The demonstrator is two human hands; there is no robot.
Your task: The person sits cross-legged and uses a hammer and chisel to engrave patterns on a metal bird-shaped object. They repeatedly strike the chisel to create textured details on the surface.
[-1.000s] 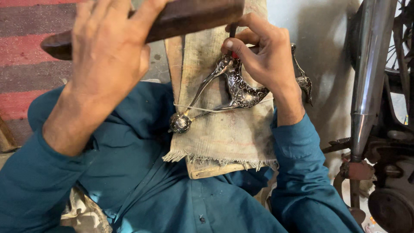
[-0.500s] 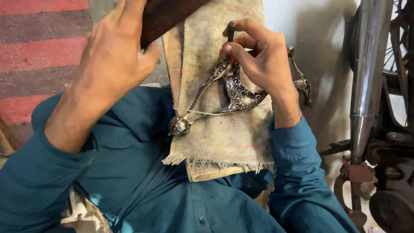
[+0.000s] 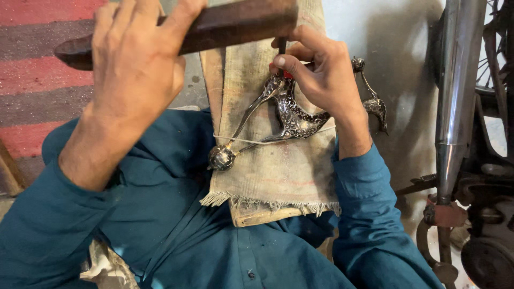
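Head view shows an ornate silver metal piece (image 3: 292, 115) with pierced scrollwork, tied by string onto a burlap-covered board (image 3: 278, 166) over the lap. Right hand (image 3: 318, 72) pinches a thin punch (image 3: 281, 47) upright on its far end, fingers pressed together. Left hand (image 3: 136, 64), at far left, wraps closed around a dark wooden mallet (image 3: 214, 24)

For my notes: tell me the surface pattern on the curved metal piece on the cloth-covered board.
Curved silver metal ornament: dense scrolling filigree, dark-recessed; head view.
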